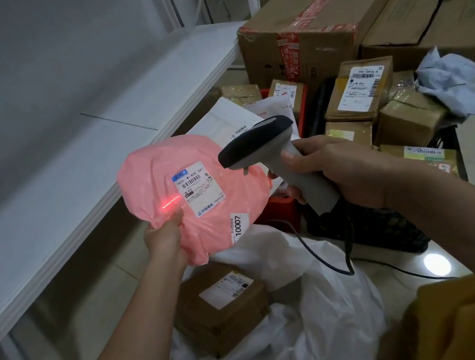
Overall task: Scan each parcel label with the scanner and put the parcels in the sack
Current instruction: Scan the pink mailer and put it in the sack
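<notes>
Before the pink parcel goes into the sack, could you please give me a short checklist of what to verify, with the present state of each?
1. Left hand holds the pink parcel firmly: ok, it pinches the lower edge.
2. Right hand grips the scanner: ok.
3. Red scan line crosses the barcode on the label: not ok, it falls left of and below the barcode.
4. Scan registered: cannot tell.
5. Sack open below the parcel: ok, a brown box already lies inside.
6. Scanner cable clear of the sack mouth: not ok, it hangs over it.
</notes>
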Action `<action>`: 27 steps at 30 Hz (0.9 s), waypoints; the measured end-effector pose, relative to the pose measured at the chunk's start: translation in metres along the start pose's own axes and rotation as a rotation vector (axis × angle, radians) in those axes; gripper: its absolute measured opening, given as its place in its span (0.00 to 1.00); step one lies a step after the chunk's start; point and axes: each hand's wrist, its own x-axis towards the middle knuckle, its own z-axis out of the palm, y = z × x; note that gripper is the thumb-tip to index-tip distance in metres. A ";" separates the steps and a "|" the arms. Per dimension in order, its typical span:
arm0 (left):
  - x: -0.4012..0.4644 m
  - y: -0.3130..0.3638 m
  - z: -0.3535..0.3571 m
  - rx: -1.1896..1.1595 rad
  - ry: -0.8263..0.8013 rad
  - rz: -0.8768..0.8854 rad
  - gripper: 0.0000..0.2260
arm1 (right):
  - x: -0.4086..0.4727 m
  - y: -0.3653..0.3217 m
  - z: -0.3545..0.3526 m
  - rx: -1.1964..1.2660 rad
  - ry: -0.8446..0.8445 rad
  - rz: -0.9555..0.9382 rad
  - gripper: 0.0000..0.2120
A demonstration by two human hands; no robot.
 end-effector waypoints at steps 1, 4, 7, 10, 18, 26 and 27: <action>0.002 -0.001 0.000 0.009 -0.004 -0.001 0.12 | 0.000 -0.001 0.001 0.005 0.003 -0.001 0.05; 0.004 -0.004 -0.001 0.039 -0.004 0.003 0.11 | -0.001 -0.001 0.001 0.035 0.009 0.000 0.06; 0.008 -0.007 0.000 0.019 0.010 -0.005 0.12 | -0.002 -0.001 0.000 0.044 0.003 -0.004 0.07; 0.011 -0.010 -0.001 0.022 0.003 -0.018 0.12 | -0.003 -0.001 -0.001 0.052 0.000 -0.003 0.06; 0.005 -0.004 -0.012 0.026 -0.040 -0.042 0.12 | 0.005 0.009 -0.006 0.036 0.045 -0.014 0.08; 0.006 0.031 -0.079 0.491 -0.208 -0.227 0.11 | 0.022 0.034 -0.025 0.145 0.215 0.178 0.14; 0.006 0.033 -0.088 0.592 -0.211 -0.231 0.10 | 0.022 0.037 -0.026 0.169 0.229 0.199 0.15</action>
